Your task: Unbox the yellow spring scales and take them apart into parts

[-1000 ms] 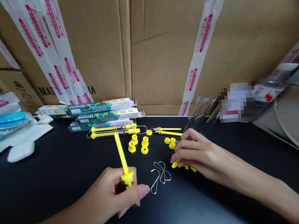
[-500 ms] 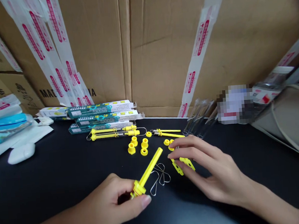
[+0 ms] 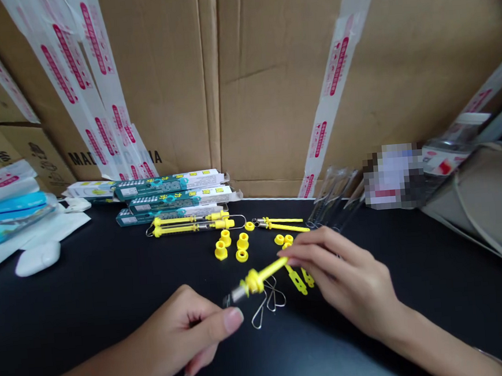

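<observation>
My right hand (image 3: 339, 268) pinches the thin end of a yellow plastic rod (image 3: 268, 272) between its fingertips. A yellow collar (image 3: 253, 281) and a blurred clear tube (image 3: 237, 295) sit on the rod's other end, just above my left hand (image 3: 171, 339). That hand has its fingers loosely curled and appears to hold nothing. Below the rod lie bent wire hooks (image 3: 264, 305). Flat yellow pieces (image 3: 298, 281) lie partly under my right hand. Several yellow caps (image 3: 241, 255) stand on the black tabletop (image 3: 113, 314), behind which lie two assembled yellow spring scales (image 3: 191, 228).
Stacked teal-and-white boxes (image 3: 173, 198) stand behind the scales, against large cardboard cartons (image 3: 269, 94). Clear tubes (image 3: 334, 200) lie at the back right. A white computer mouse (image 3: 38, 258) and blue packets (image 3: 12, 214) are at the left.
The yellow rod has swung nearly level and passed from my left hand to my right fingertips. My left hand has loosened and moved slightly left.
</observation>
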`<state>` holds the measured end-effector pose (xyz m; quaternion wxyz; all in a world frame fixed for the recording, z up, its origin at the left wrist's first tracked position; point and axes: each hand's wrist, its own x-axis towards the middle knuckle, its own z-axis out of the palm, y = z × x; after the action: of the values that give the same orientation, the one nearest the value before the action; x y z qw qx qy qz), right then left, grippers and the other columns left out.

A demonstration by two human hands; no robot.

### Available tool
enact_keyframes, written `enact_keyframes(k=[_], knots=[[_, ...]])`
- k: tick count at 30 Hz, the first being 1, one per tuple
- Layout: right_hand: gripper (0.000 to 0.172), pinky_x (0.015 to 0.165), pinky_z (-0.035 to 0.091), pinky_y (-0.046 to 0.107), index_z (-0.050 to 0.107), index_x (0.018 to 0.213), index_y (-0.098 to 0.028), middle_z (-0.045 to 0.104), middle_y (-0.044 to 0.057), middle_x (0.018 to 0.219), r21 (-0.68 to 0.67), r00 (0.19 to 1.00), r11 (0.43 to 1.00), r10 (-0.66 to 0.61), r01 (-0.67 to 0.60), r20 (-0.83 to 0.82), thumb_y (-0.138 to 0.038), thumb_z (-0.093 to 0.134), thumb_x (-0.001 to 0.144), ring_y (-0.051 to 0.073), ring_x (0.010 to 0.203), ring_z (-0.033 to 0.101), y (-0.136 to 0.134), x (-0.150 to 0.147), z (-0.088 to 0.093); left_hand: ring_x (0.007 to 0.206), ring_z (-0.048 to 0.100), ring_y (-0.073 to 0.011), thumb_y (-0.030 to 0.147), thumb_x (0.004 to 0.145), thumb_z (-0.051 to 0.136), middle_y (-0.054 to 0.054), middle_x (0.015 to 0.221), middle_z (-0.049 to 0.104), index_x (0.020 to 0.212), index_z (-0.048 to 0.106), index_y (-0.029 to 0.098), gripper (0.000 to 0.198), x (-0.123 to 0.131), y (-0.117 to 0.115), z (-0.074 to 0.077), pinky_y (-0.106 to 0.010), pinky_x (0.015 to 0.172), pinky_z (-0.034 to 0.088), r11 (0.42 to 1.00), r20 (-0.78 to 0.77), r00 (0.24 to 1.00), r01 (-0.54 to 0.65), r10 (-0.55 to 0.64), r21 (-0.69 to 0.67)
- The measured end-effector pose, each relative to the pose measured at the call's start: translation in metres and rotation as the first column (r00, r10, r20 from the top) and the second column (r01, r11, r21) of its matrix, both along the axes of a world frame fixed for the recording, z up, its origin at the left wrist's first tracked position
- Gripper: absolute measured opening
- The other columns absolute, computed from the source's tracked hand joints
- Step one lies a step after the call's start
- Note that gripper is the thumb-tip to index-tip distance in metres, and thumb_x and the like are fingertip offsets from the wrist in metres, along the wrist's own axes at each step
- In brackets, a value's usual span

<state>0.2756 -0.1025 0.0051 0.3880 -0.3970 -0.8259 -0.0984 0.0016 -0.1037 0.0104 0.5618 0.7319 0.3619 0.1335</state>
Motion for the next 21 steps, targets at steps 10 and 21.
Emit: enact_keyframes(k=[10,21], knots=[[0.034,0.046,0.045,0.024,0.074,0.101,-0.018,0.072,0.007,0.099,-0.011,0.84,0.857,-0.502,0.515,0.204,-0.029,0.042,0.105,0.016,0.063,0.069,0.037,0.028,-0.018,0.036,0.029,-0.0044,0.058,0.089,0.057,0.008,0.047,0.042,0.059,0.045,0.02,0.05,0.005,0.001,0.008,-0.021,0.039,0.016,0.977,0.008,0.977,-0.213,0.213,-0.031],[0.026,0.04,0.036,0.024,0.073,0.1,-0.021,0.073,0.004,0.1,-0.032,0.796,0.814,-0.557,0.579,0.238,-0.022,0.047,0.101,0.014,0.055,0.067,0.041,0.025,-0.022,0.049,0.04,-0.0075,0.043,0.09,0.063,0.011,0.058,0.04,0.11,0.052,0.022,0.031,-0.008,0.021,0.003,-0.018,0.048,0.034,0.934,0.115,0.943,-0.327,0.313,0.143]])
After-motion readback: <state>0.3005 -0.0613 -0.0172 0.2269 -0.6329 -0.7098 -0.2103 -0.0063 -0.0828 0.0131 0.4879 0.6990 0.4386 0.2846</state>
